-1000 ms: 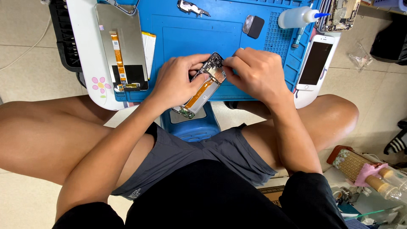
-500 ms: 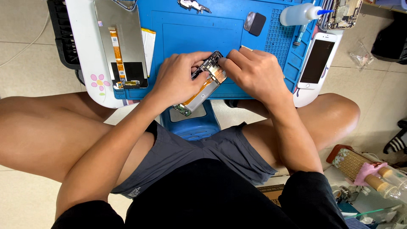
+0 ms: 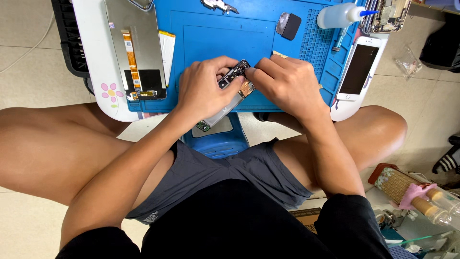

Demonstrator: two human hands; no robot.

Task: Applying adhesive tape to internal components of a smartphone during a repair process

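Two bare hands are meeting over the near edge of a blue work mat [image 3: 215, 43], which is lying across a white board [image 3: 93, 72] in front of the seated person. The left hand [image 3: 203, 91] is gripping an opened phone body [image 3: 230, 93] from its left side, fingers curled closed around it, and is holding it tilted so that its lower end is jutting past the mat's edge above a blue stool [image 3: 215, 141]. The right hand [image 3: 287, 84] is pressing in from the other side, fingertips pinched together at the upper end of the phone, though I cannot tell whether they are holding a small part or tool. The phone's insides are lying exposed (an orange flex strip and dark circuitry are showing), so the disassembly or refitting is looking roughly midway, with the body not closed up. A detached display panel [image 3: 134, 45] is lying face down at the mat's left, a white smartphone [image 3: 359, 69] is resting at the right, and a clear squeeze bottle [image 3: 338, 15] and a small dark pad [image 3: 288, 25] are sitting along the far side.
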